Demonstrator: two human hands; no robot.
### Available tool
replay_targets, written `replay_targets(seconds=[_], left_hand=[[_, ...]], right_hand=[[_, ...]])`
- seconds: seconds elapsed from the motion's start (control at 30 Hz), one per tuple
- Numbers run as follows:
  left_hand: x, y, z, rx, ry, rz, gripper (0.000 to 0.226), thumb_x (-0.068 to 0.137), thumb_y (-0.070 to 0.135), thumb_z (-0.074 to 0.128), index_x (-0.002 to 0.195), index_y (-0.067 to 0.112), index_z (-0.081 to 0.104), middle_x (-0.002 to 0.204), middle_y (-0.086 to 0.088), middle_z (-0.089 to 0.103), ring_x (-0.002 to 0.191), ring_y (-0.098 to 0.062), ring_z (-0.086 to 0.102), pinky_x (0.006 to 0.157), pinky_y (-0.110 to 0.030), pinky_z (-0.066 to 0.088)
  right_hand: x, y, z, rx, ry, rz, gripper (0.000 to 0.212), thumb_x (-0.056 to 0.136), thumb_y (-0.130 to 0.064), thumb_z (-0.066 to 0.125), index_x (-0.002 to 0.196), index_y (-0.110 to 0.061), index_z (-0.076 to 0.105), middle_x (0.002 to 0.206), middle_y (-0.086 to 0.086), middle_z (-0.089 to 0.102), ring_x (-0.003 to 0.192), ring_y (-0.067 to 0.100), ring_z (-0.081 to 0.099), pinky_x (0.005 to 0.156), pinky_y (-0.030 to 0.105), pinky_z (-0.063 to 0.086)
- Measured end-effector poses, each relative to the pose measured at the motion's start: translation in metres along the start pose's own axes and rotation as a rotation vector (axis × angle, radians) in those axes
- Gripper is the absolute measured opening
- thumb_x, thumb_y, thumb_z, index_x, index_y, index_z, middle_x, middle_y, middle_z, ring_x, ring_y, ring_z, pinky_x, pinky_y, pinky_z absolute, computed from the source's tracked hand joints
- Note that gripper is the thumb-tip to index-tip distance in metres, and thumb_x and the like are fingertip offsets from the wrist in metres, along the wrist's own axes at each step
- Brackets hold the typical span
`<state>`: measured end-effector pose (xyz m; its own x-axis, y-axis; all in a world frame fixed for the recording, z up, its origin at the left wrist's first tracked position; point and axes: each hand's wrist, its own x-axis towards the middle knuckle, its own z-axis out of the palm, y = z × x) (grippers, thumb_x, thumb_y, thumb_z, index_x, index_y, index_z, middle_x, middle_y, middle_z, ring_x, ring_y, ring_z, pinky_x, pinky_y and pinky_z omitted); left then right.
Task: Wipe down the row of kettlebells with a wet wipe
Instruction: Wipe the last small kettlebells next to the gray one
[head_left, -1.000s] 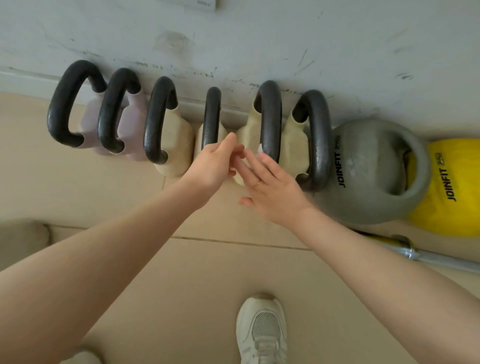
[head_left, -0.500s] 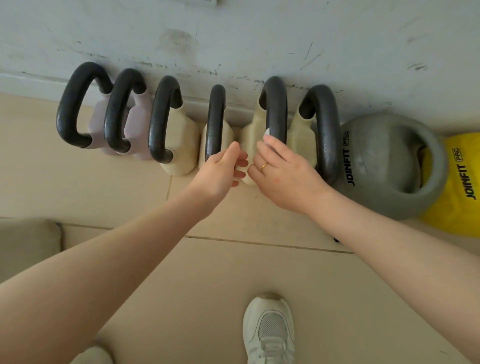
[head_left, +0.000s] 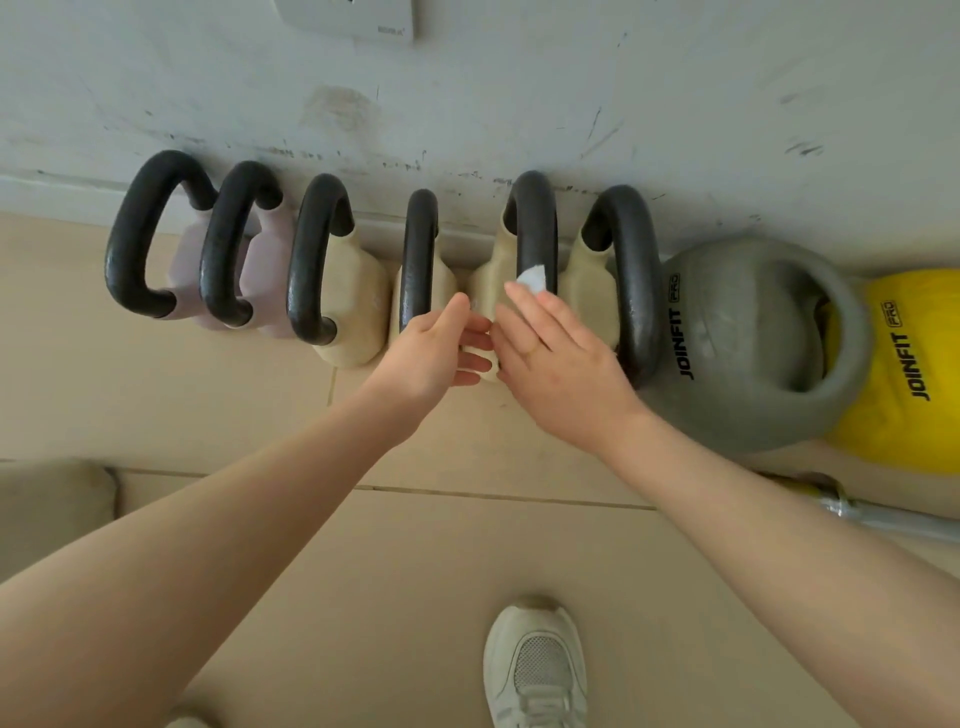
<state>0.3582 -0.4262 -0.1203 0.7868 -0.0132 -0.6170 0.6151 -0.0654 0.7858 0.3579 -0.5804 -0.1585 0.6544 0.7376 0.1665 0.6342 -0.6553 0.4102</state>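
Here I am looking down at a row of kettlebells standing along the foot of the scuffed white wall (head_left: 467, 78), running from nine o'clock to three o'clock across the view. At the nine o'clock end two pale pink kettlebells with black loop handles (head_left: 130, 234) are standing close together, and four cream kettlebells with black handles are following them; the fifth in the row, a cream kettlebell with a tall black handle (head_left: 532, 218), is sitting at about twelve o'clock from my hands. Beside the sixth, toward three o'clock, a large grey kettlebell printed JOINFIT (head_left: 737, 364) is resting against a yellow kettlebell printed JOINFIT (head_left: 904, 374).

My right hand (head_left: 561, 364) is reaching over the fifth kettlebell with its fingers held straight, pressing a small white wet wipe (head_left: 532, 278) against the lower part of that black handle; only a corner of the wipe is showing past the fingertips. My left hand (head_left: 431, 353) is lying just at nine o'clock of the right one, fingers loosely extended and grasping nothing, its tips nearly meeting the right hand in front of the cream body.

At six o'clock a white mesh sneaker (head_left: 535, 670) is standing on the beige tiled floor (head_left: 208, 405), and a chrome barbell end (head_left: 883, 525) is lying at four o'clock.
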Motion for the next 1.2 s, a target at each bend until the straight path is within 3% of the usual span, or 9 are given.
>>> replay_targets(seconds=[0.23,0.33,0.43,0.57,0.67,0.73,0.9,1.07,1.2], left_hand=[[0.005,-0.01,0.001,0.055,0.009,0.019,0.044,0.098,0.038,0.029,0.104,0.013,0.064,0.095,-0.002,0.067,0.093,-0.019,0.06,0.091,-0.036,0.047],[0.006,-0.011,0.003,0.072,0.012,0.023,0.044,0.098,0.039,0.028,0.105,0.014,0.064,0.101,-0.002,0.068,0.1,-0.019,0.06,0.092,-0.034,0.046],[0.009,-0.007,0.007,0.04,0.05,0.042,0.039,0.097,0.036,0.031,0.11,0.016,0.062,0.102,0.002,0.067,0.1,-0.017,0.061,0.094,-0.036,0.045],[0.011,0.003,0.011,0.003,0.069,0.053,0.035,0.096,0.032,0.033,0.106,0.016,0.063,0.094,0.005,0.066,0.093,-0.014,0.061,0.085,-0.03,0.045],[0.01,0.006,0.016,0.0,0.033,0.089,0.036,0.097,0.029,0.031,0.098,0.016,0.066,0.091,0.005,0.068,0.086,-0.008,0.062,0.081,-0.025,0.046],[0.009,0.006,0.02,-0.01,0.032,0.095,0.035,0.097,0.028,0.032,0.09,0.019,0.066,0.088,0.005,0.068,0.084,-0.007,0.063,0.081,-0.024,0.045],[0.012,0.002,0.022,0.05,0.065,0.076,0.025,0.092,0.032,0.049,0.096,0.013,0.065,0.091,0.001,0.069,0.085,-0.011,0.062,0.073,-0.017,0.045],[0.012,-0.003,0.02,0.108,0.063,0.055,0.025,0.082,0.033,0.067,0.093,0.012,0.061,0.084,0.002,0.065,0.073,-0.007,0.055,0.063,-0.015,0.042],[0.014,0.002,0.016,0.091,0.047,0.028,0.028,0.079,0.032,0.07,0.097,0.017,0.055,0.087,0.005,0.063,0.08,-0.008,0.057,0.066,-0.017,0.04]], right_hand=[[0.022,0.029,0.001,0.228,0.008,0.028,0.039,0.094,-0.031,0.035,0.1,-0.006,0.064,0.114,0.01,0.064,0.125,0.029,0.049,0.11,0.042,0.026],[0.031,0.03,0.001,0.449,-0.065,0.14,0.042,0.092,-0.028,0.034,0.113,-0.004,0.061,0.127,0.012,0.058,0.134,0.03,0.037,0.113,0.043,0.022],[0.028,0.002,-0.006,0.651,-0.077,0.509,0.052,0.094,-0.023,0.03,0.142,-0.003,0.03,0.153,0.012,0.026,0.143,0.029,0.017,0.116,0.043,0.019],[0.024,-0.039,-0.02,0.941,-0.067,0.837,0.062,0.097,-0.011,0.036,0.148,-0.008,0.001,0.158,0.01,-0.003,0.145,0.024,0.004,0.116,0.029,0.015],[0.039,-0.022,-0.022,1.347,-0.011,1.085,0.05,0.099,-0.021,0.034,0.146,-0.015,0.018,0.152,0.006,0.027,0.138,0.019,0.028,0.113,0.026,0.023],[0.054,0.001,-0.023,1.693,-0.008,1.389,0.032,0.098,-0.038,0.032,0.119,-0.021,0.051,0.116,0.001,0.059,0.109,0.019,0.055,0.102,0.038,0.04],[0.05,0.032,-0.014,2.662,0.018,1.739,0.06,0.096,-0.052,0.026,0.109,-0.005,0.06,0.085,0.011,0.066,0.073,0.022,0.064,0.073,0.032,0.055],[0.041,0.021,-0.007,2.543,-0.026,1.686,0.042,0.097,-0.036,0.042,0.115,-0.003,0.06,0.091,0.01,0.068,0.076,0.019,0.067,0.072,0.033,0.056],[0.057,0.036,-0.012,2.465,-0.046,1.584,0.037,0.098,-0.036,0.039,0.09,-0.01,0.065,0.081,0.005,0.071,0.081,0.018,0.065,0.089,0.036,0.05]])
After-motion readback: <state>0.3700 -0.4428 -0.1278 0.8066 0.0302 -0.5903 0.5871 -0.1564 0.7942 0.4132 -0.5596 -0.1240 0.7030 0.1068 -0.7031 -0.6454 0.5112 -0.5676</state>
